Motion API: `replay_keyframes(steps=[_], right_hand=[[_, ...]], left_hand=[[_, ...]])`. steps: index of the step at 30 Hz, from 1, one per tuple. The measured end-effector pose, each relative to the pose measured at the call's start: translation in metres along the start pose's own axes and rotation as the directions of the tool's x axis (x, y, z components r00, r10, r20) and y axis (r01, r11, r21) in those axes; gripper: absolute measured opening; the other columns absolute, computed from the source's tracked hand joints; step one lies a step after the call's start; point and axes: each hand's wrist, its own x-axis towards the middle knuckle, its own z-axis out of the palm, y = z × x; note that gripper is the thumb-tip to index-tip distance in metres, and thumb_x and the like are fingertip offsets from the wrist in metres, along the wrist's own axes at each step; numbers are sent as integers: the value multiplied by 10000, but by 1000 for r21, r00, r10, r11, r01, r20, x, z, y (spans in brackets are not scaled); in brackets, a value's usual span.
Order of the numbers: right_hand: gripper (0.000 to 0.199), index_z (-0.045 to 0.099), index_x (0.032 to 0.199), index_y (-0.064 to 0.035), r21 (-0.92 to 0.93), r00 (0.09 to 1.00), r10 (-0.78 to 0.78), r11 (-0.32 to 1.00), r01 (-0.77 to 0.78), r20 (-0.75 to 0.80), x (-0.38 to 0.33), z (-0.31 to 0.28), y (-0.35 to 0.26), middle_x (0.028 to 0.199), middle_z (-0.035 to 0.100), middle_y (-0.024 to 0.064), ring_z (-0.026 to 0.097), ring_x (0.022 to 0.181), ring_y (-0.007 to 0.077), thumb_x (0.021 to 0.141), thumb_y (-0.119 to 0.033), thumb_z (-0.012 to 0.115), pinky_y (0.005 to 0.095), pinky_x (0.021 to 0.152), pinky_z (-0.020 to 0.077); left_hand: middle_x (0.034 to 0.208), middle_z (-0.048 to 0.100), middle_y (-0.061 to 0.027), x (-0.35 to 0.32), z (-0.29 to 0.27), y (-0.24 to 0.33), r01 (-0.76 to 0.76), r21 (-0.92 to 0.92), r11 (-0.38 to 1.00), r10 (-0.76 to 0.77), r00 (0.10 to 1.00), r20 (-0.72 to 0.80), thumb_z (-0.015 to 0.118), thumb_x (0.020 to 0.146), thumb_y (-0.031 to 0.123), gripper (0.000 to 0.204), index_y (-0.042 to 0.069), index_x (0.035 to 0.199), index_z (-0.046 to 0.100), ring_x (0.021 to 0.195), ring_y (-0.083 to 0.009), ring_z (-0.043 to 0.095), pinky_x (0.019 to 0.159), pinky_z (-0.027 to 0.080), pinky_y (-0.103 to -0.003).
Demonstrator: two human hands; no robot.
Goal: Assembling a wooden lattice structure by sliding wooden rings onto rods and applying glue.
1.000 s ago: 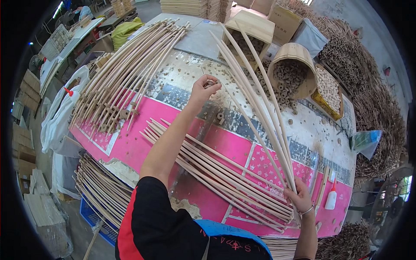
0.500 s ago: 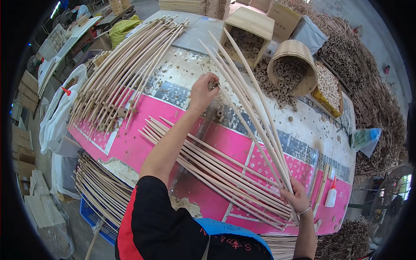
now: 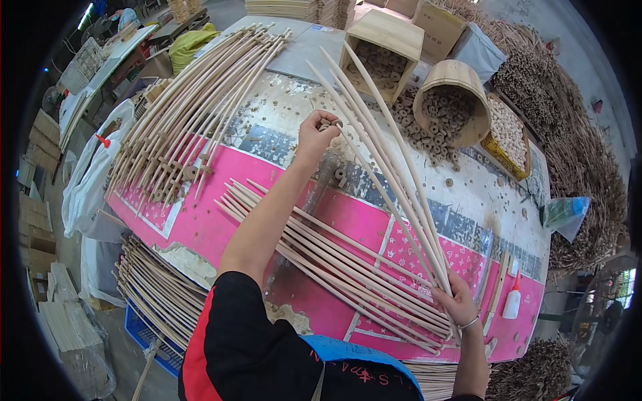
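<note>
My right hand (image 3: 461,304) is closed around the near ends of several long pale wooden rods (image 3: 409,210), which fan out away from me. Up at the far end of one of them, my left hand (image 3: 314,142) pinches small brown wooden rings (image 3: 336,123). One ring is at that rod's tip; whether the rod passes through its hole is too small to tell. Beneath my arms lies a row of loose rods (image 3: 348,277) on the pink-covered table (image 3: 314,314). Another bundle of rods (image 3: 221,87), with rings and small wooden pieces near its lower ends, rests at the left.
A wooden box (image 3: 384,33) and a wooden bucket (image 3: 451,80) lie tipped, spilling rings (image 3: 431,137). Beside them is a yellow tray (image 3: 508,140) of pale beads. A white glue bottle (image 3: 511,302) stands at right. More rods fill a blue crate (image 3: 137,327) at lower left.
My left hand has shifted slightly and turned, bringing a ring to the tip of one rod. My right hand and its rods have hardly moved.
</note>
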Motion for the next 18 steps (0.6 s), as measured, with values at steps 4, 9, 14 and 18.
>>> replay_keyframes(steps=[4,9,14,18], right_hand=[[262,548,1190,-4,-33,1000,13,999,-14,-25,-2,1,0,772,566,7,538,578,67,948,-40,641,212,491,424],[283,547,1205,2,-46,999,-20,999,18,-40,-3,5,-5,774,570,4,537,580,60,944,-39,646,211,490,420],[316,547,1232,6,-154,993,-97,984,86,-63,2,11,-8,791,571,-2,537,589,50,939,-42,656,204,486,417],[267,563,1185,-11,-23,998,-28,999,27,-53,3,14,-9,784,572,-9,536,592,42,945,-70,664,196,485,422]], left_hand=[[855,675,-24,-1,1,1,54,-68,996,-55,998,-14,665,811,20,206,37,1015,645,729,-69,649,545,436,-207],[850,683,-29,-1,3,-1,76,-104,992,-77,997,-5,667,835,37,192,36,1026,648,715,-78,658,540,440,-210],[867,683,-34,2,10,-2,0,-63,998,-6,995,-103,669,888,81,160,27,1037,653,732,-102,675,528,436,-212],[886,682,-38,-2,9,-2,77,-224,971,-101,990,-95,659,902,76,160,22,1052,658,754,-109,685,529,434,-209]])
